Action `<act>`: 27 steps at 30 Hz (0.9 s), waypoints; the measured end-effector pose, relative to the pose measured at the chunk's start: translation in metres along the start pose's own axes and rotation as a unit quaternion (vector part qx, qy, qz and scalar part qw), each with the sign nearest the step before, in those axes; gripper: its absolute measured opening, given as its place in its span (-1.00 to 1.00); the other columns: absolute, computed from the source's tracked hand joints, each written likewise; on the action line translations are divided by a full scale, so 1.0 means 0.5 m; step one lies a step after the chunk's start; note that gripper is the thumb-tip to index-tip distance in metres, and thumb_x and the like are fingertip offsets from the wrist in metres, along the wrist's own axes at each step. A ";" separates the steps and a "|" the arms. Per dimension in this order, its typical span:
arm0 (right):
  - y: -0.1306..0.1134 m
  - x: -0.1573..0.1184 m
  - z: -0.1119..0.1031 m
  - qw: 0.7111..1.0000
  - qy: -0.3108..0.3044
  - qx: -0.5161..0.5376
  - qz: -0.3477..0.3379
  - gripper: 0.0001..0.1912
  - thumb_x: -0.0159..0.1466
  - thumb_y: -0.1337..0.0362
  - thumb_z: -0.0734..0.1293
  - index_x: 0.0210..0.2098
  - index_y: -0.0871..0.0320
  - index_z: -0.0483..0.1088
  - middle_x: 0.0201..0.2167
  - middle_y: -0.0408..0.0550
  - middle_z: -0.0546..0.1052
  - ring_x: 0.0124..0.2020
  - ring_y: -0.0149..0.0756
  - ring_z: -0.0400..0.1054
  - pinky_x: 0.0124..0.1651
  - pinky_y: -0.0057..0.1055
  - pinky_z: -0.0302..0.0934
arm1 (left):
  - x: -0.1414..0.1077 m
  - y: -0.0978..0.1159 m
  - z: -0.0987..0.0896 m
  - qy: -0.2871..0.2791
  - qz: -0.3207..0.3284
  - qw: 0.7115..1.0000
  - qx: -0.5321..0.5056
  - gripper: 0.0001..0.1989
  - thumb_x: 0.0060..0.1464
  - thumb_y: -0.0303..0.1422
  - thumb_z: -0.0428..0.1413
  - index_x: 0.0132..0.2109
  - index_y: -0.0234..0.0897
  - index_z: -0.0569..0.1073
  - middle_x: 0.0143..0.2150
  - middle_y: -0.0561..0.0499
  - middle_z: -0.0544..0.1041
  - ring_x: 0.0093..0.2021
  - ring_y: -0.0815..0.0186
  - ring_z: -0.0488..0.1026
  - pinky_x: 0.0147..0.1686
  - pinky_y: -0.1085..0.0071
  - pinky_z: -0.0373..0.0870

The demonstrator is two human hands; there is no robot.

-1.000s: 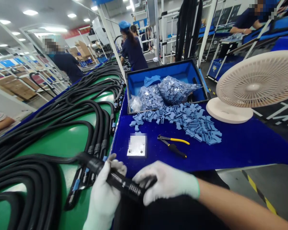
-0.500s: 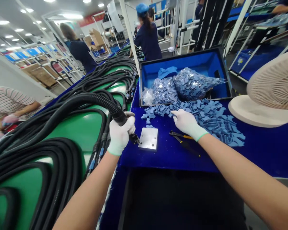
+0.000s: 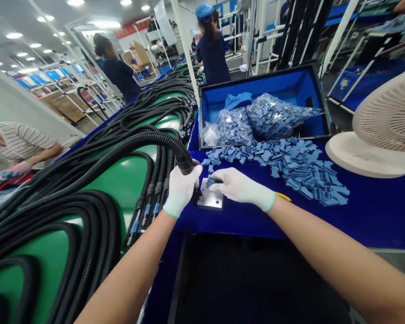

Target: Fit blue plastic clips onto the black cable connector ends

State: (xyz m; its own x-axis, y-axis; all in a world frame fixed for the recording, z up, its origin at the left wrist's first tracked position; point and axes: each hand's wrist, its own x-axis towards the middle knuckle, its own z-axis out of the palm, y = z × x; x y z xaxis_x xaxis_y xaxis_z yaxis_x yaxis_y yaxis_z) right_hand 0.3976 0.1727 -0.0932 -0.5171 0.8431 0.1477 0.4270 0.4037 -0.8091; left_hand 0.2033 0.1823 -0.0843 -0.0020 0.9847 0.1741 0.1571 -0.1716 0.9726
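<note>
**Co-worker:** a person [image 3: 22, 146] in a striped top stands at far left, beyond the cables.

**Cables:** black corrugated cables [image 3: 87, 225] lie looped on the green table [image 3: 121, 177]. A row of cable ends [image 3: 148, 211] with blue parts lies near the blue table [image 3: 324, 220].

**Left hand:** the gloved left hand [image 3: 180, 191] has its fingers clamped around the held cable [image 3: 155, 139], near its end.

**Plate:** the metal plate [image 3: 211, 200] lies between the hands. The held cable's end sits at its left edge.

**Right hand:** the gloved right hand [image 3: 241, 189] brings its fingers together on a blue piece [image 3: 210, 182], just above the plate.

**Blue pieces:** a loose pile [image 3: 300, 173] spreads across the table, with full bags [image 3: 276, 116] in a blue case [image 3: 266, 76].

**Fan:** a cream fan [image 3: 388, 112] stands at far right.

**Progress:** several cable ends show blue parts; plenty of blue pieces are left.

**Hidden:** the left hand covers most of the cable end, so any fit there cannot be told. The right wrist hides the pliers [image 3: 283, 195], except for a yellow handle tip.
</note>
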 end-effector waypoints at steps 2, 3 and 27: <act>-0.006 0.020 0.022 1.000 0.000 0.003 -0.016 -0.79 0.32 0.24 0.34 -0.43 0.19 0.43 -0.48 -0.17 0.45 -0.46 -0.37 0.28 -0.37 -0.43 0.06 | 0.008 -0.003 -0.011 -0.021 0.026 0.999 0.027 -0.78 0.09 -0.29 0.25 -0.14 -0.29 0.48 -0.47 0.07 0.47 -0.45 0.30 0.44 -0.33 0.36 0.39; -0.005 0.030 0.031 1.000 -0.002 0.002 -0.021 -0.76 0.32 0.23 0.35 -0.46 0.19 0.39 -0.51 -0.18 0.41 -0.48 -0.39 0.24 -0.38 -0.43 0.02 | 0.011 -0.005 -0.016 -0.026 0.036 0.998 0.037 -0.77 0.09 -0.29 0.25 -0.14 -0.30 0.49 -0.41 0.03 0.52 -0.37 0.27 0.48 -0.26 0.34 0.42; 0.038 0.049 0.080 0.998 -0.052 -0.006 0.024 -0.70 0.32 0.10 0.32 -0.07 0.05 0.60 -0.07 -0.05 0.64 -0.06 -0.11 0.53 0.04 -0.24 0.38 | -0.426 -0.077 -0.509 0.117 -0.301 0.822 0.469 -0.50 0.02 -0.19 0.13 0.04 -0.41 0.53 0.15 -0.38 0.54 0.26 -0.17 0.40 0.34 0.01 0.19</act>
State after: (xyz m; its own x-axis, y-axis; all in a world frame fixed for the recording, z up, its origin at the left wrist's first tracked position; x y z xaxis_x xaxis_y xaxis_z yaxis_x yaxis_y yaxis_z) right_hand 0.3635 0.1867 -0.1276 -0.5702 0.8201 0.0478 0.4619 0.3681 -0.8069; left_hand -0.0536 -0.0281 -0.1195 -0.5307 0.8315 -0.1640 0.7506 0.5510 0.3648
